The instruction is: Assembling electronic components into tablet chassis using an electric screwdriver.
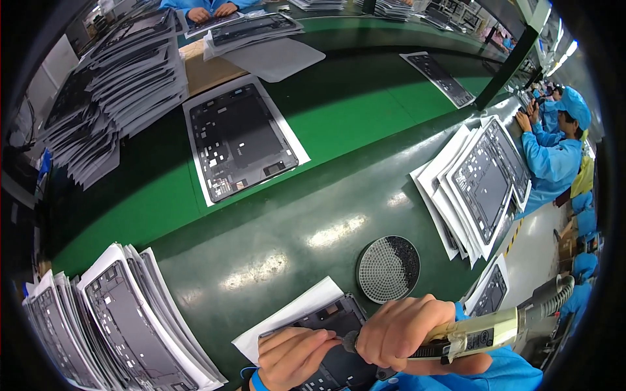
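Observation:
My right hand (407, 332) is wrapped round a cream-coloured electric screwdriver (486, 333) with a ribbed cable at its rear end. The tool's dark grey nose (350, 341) points left. At that nose the thumb and fingers of my left hand (295, 355) are pinched together; what they hold is too small to make out. Beneath both hands lies a dark tablet-shaped panel (345, 316), partly hidden by them. It rests on a white sheet (287, 316). Just beyond my right hand stands a round grey gridded dish (375, 277) with small black pieces along its right side.
Stacked panels with white sheets stand at left (130, 319) and right (482, 182). A single panel (241, 143) lies on the green belt (352, 111), another (440, 78) farther right. A tall pile (134, 78) rises far left. Co-workers in blue sit opposite and at right (554, 153).

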### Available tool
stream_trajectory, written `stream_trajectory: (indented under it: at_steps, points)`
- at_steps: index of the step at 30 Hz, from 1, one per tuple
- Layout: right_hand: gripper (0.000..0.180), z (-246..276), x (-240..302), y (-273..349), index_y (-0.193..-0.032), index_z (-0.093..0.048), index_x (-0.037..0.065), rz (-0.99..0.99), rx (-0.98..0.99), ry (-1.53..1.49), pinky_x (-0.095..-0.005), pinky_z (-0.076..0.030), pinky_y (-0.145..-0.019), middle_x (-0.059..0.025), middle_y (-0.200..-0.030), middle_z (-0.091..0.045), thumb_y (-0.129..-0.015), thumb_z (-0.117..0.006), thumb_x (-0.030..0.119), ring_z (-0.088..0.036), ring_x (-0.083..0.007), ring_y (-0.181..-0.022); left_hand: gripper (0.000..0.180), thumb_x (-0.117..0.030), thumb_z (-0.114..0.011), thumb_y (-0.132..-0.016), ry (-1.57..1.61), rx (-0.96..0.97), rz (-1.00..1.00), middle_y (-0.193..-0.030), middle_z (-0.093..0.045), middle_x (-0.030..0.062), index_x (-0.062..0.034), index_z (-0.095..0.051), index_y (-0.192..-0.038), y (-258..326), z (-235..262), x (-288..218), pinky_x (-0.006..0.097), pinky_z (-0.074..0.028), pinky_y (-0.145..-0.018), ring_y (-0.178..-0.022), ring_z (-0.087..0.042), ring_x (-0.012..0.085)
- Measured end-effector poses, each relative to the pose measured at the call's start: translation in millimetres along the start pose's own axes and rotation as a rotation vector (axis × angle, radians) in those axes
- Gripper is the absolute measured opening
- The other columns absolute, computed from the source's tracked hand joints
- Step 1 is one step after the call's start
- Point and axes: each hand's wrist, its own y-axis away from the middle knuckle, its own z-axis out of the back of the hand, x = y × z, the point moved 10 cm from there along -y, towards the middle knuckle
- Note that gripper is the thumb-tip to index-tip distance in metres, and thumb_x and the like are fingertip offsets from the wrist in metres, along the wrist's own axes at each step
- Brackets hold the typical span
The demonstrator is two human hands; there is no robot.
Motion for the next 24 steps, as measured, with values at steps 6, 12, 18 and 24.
stream_trajectory:
  at_steps: [6,12,18,24]
  points:
    - [0.079,5.8,6.4,0.3,-0.091,-0.060,-0.007,-0.072,-0.004,0.056,-0.0412,-0.047,-0.043,-0.0130,-0.059,-0.058,-0.087,-0.062,0.072,-0.054,-0.0260,-0.044,0.036,0.010,-0.078,-0.072,-0.018,0.036,-0.055,-0.084,-0.072,0.0194,0.0085,-0.065,-0.106,-5.9,-11.2,-4.3,0.036,-0.058,-0.065,-0.070,-0.071,0.0324]
    - [0.077,18.8,-11.3,-0.3,-0.092,-0.060,-0.007,-0.061,0.016,0.040,-0.0407,-0.048,-0.044,-0.0139,-0.061,-0.059,-0.088,-0.063,0.070,-0.055,-0.0260,-0.046,0.037,0.003,-0.081,-0.071,-0.084,0.075,-0.060,-0.090,-0.073,0.0192,0.0068,-0.068,-0.105,-1.5,-14.1,7.5,0.037,-0.058,-0.070,-0.078,-0.071,0.0335]
    - [0.030,38.8,-4.4,-1.1,-0.097,-0.061,-0.010,-0.141,0.202,0.102,-0.0417,-0.052,-0.061,-0.0111,-0.067,-0.059,-0.092,-0.072,0.017,-0.058,-0.0258,-0.059,0.041,-0.020,-0.084,-0.070,-0.414,0.238,0.081,-0.118,-0.066,0.0100,-0.0077,-0.073,-0.108,-1.7,-30.4,23.0,0.043,-0.049,-0.088,-0.109,-0.060,0.0324]
    - [0.031,58.3,-31.4,12.4,-0.103,-0.061,-0.010,-0.118,0.246,0.244,-0.0451,-0.056,-0.061,-0.0181,-0.073,-0.064,-0.091,-0.072,0.017,-0.064,-0.0329,-0.063,0.034,-0.021,-0.078,-0.074,-0.509,0.353,0.092,-0.123,-0.062,0.0063,-0.0122,-0.074,-0.107,19.4,-48.7,51.5,0.043,-0.043,-0.093,-0.115,-0.055,0.0280]
